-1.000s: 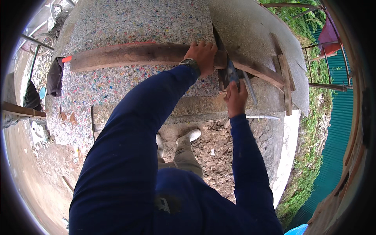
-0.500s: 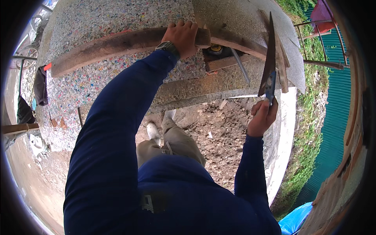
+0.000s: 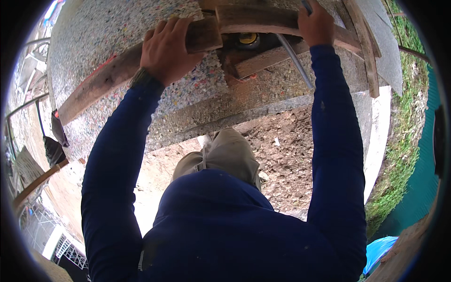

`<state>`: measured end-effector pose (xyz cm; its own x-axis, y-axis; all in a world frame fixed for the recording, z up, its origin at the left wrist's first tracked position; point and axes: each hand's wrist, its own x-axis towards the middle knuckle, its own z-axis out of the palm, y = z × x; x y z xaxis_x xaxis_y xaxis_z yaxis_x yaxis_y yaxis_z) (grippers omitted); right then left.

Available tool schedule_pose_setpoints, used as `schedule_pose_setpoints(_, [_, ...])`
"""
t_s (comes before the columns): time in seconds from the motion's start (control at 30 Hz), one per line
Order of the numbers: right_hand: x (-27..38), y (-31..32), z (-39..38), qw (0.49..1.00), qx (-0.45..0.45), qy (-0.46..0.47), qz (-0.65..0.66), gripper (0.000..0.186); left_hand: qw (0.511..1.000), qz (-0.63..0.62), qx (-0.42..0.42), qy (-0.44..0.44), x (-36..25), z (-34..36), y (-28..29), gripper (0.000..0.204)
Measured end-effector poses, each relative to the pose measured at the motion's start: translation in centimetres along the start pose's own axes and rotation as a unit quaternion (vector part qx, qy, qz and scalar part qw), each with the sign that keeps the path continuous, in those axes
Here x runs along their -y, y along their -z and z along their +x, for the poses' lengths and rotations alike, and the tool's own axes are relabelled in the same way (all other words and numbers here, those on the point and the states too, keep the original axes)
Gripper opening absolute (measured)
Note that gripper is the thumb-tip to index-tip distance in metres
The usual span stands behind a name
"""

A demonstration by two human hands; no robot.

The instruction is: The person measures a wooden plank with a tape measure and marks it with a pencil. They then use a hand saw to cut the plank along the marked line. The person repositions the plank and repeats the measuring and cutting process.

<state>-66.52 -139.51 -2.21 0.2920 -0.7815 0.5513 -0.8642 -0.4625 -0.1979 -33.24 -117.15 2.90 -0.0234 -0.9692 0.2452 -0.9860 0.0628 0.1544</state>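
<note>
My left hand (image 3: 165, 49) is closed over a long wooden plank (image 3: 105, 82) near its right end, lying on a speckled board (image 3: 174, 101). That end meets a second wooden piece (image 3: 258, 19), or lies right beside it. At the upper right my right hand (image 3: 318, 26) is closed around the grey-blue handle (image 3: 306, 6) of the handsaw; the blade is out of view at the top edge. The right hand is over the right part of the second piece. Below that piece sits a round yellow and black object (image 3: 247, 39), perhaps a tape measure.
A metal tube (image 3: 296, 61) juts toward me past a short wooden block (image 3: 270, 61). Wooden strips (image 3: 364, 47) lie at the right end of the work surface. Dirt with debris (image 3: 291, 155) covers the ground below, and grass (image 3: 411, 127) grows at the right.
My right hand has gone forward and up with the handsaw, whose blade has left the view. The left plank has tilted, and its right end now sits apart from its former place, with my left hand on it.
</note>
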Motion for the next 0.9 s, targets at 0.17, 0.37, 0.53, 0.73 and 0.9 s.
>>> schedule_pose_setpoints(0.17, [-5.1,-7.4,-1.7,0.987,-0.031,0.132,-0.09,0.05,0.998,0.01,0.05,0.026,-0.6,0.6,-0.1,0.078])
schedule_pose_setpoints(0.37, [6.8,1.4,-4.7,0.951,-0.089,0.049,0.292,0.016,0.998,0.03,0.047,0.012,-1.1,1.0,0.3,0.077])
schedule_pose_setpoints(0.53, [14.6,3.2,-12.8,0.88,0.043,-0.018,0.472,0.013,0.999,0.022,0.029,-0.008,-1.0,1.4,-0.1,0.078])
schedule_pose_setpoints(0.73, [16.9,5.4,-16.6,0.844,0.161,0.038,0.51,0.015,0.999,0.015,0.036,0.016,-1.3,1.0,-0.1,0.077])
schedule_pose_setpoints(0.9, [14.3,6.5,-16.2,0.86,0.174,-0.002,0.48,0.018,0.998,0.006,0.052,0.025,-1.4,0.9,0.7,0.081])
